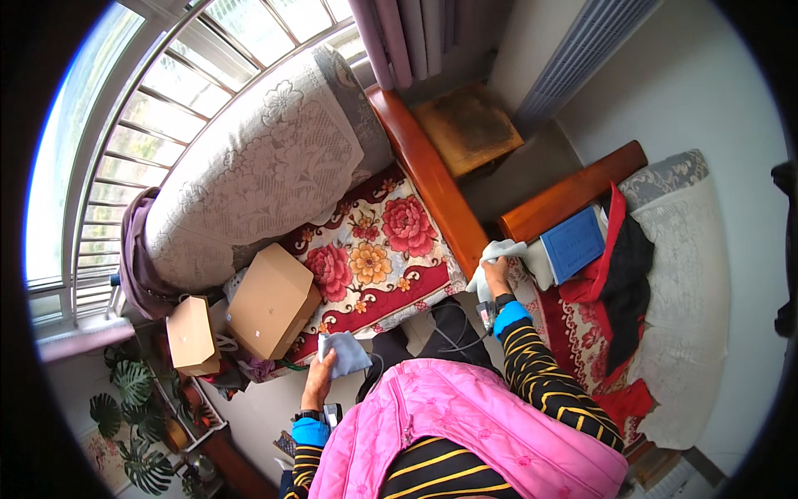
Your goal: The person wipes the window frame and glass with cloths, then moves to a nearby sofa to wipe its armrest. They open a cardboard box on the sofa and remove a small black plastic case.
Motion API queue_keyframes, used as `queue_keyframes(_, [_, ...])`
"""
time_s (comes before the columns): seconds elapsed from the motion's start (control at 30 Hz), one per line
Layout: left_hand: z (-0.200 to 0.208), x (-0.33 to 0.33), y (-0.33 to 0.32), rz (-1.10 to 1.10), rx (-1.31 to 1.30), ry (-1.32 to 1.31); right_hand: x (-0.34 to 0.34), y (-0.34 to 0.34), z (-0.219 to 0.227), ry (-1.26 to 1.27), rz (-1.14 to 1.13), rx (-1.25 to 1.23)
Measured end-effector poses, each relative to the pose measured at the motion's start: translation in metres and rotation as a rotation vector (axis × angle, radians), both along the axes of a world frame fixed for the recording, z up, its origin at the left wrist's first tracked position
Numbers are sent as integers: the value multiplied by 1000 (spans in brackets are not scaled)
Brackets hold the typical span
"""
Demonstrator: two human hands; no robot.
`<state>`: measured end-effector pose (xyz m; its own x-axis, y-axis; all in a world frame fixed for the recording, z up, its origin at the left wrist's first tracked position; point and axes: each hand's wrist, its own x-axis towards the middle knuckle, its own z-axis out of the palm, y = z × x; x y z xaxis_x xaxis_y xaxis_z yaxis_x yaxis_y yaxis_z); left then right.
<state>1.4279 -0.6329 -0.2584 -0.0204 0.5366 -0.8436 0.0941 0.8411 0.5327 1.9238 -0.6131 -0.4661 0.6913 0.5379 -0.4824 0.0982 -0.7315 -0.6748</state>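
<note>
My left hand (318,381) is closed on a folded blue-grey cloth (349,353), held low in front of the sofa seat. Farther right, my right hand (496,273) grips a pale, whitish-grey cloth (505,248). That cloth lies against the front end of the reddish wooden armrest (432,195); whether it presses on the wood I cannot tell. Both wrists carry small dark devices, and a thin cable hangs between my arms. The fingertips of both hands are partly hidden by the cloths.
A sofa seat with a flowered cover (366,254) spreads ahead, with two cardboard boxes (270,291) at its left. A second sofa at right bears a blue book (573,243) and a red-and-black garment (619,283). A small wooden table (465,129) stands behind the armrest; leafy plants (133,382) stand lower left.
</note>
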Motion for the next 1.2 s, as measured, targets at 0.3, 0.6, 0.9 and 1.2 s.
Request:
queue_keyframes(0.3, [20, -1, -41, 264, 18, 50, -41, 65, -19, -51, -20, -204])
queue_keyframes(0.6, [40, 13, 103, 223, 520, 244, -64, 187, -35, -8, 116, -59])
queue_keyframes(0.9, [97, 78, 332, 170, 784, -50, -65, 283, -23, 96, 121, -64])
queue_keyframes(1.2, [115, 141, 507, 213, 909, -162, -45, 363, -29, 111, 67, 72])
